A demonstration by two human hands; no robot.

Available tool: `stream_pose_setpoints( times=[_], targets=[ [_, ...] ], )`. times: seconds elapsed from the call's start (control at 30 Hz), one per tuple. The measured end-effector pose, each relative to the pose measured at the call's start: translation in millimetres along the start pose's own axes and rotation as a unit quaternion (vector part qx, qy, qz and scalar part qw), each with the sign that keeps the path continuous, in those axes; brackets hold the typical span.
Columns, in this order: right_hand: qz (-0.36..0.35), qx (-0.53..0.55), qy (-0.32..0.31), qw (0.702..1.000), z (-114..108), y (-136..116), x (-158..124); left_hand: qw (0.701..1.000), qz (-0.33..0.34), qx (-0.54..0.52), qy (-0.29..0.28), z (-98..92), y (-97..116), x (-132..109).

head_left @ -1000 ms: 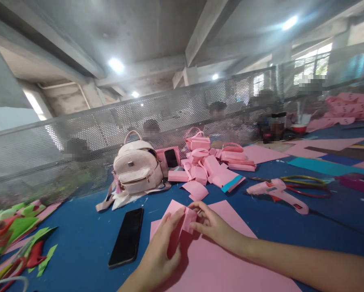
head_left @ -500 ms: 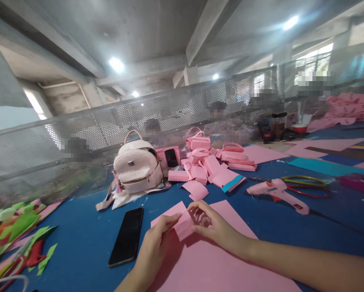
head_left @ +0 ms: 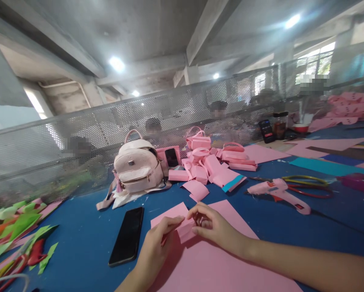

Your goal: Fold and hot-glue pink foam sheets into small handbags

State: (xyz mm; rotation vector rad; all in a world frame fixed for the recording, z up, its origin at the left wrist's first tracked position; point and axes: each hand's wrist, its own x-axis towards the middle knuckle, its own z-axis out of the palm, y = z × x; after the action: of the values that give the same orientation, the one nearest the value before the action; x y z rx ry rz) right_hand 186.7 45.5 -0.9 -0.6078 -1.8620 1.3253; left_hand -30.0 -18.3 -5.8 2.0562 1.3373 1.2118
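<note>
At the lower centre of the frame, a small folded piece of thin pink paper or card sat between two bare hands. The likeliest trouble looked to be a skewed fold: uneven pressure from the two sides could have twisted the piece, and a hard squeeze could have dented its narrow faces. If the grip had loosened, the folds might well have sprung open. A wide sweep of the left forearm could also have nudged the black, glossy, rectangular phone just beside it.

The piece lay to the right of the left hand's fingertips and to the left of the right hand's, above a large, flat, matte pink sheet; whether it touched that sheet could not be told. The left hand pinched its left end, fingers on top, the thumb mostly hidden. The right hand was curled, index finger and thumb at the piece's right end with a gap between them; how firmly they held it could not be told.

Toward the right of the frame, well apart from both hands, a pink plastic glue gun lay on the blue tabletop.
</note>
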Motion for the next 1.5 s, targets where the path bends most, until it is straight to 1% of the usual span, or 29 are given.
stream_pose_setpoints(
  times=[0.1, 0.17, 0.23, 0.3, 0.4, 0.53, 0.83, 1.03, 1.3, 1.5],
  targets=[
    [0.01, -0.023, -0.004, 1.0, -0.6, -1.5, 0.8, 1.0, -0.004, -0.016, 0.011, 0.2, -0.8, 0.8],
    [0.007, -0.062, 0.002, 0.998, -0.8, -4.0, 0.1, 1.0, 0.002, -0.024, 0.016, 0.7, -1.9, 1.0],
    [-0.021, -0.119, 0.012, 0.993, -0.4, -7.4, -1.7, 1.0, 0.008, -0.021, 0.017, 2.0, -2.9, 0.5],
    [-0.065, -0.178, 0.017, 0.982, 0.7, -10.8, -4.0, 1.0, 0.019, -0.004, 0.014, 4.0, -2.9, -0.5],
    [-0.109, -0.229, -0.001, 0.967, 2.6, -13.8, -6.5, 0.999, 0.041, 0.023, -0.005, 7.4, -0.8, -2.0],
    [-0.115, -0.227, -0.014, 0.967, 3.4, -13.8, -6.3, 0.996, 0.076, 0.041, -0.029, 9.8, 2.5, -3.2],
    [-0.096, -0.221, -0.007, 0.97, 4.7, -12.3, -5.7, 0.991, 0.111, 0.069, -0.023, 9.6, 1.4, -3.2],
    [-0.093, -0.228, -0.012, 0.969, 5.1, -13.5, -5.9, 0.986, 0.148, 0.077, -0.014, 9.7, 1.2, -2.7],
    [-0.118, -0.247, -0.014, 0.962, 5.6, -14.1, -6.8, 0.985, 0.151, 0.077, -0.025, 10.1, 3.4, -1.2],
    [-0.12, -0.264, -0.014, 0.957, 5.9, -13.9, -7.0, 0.984, 0.157, 0.077, -0.025, 10.7, 5.3, -1.4]
  ],
)
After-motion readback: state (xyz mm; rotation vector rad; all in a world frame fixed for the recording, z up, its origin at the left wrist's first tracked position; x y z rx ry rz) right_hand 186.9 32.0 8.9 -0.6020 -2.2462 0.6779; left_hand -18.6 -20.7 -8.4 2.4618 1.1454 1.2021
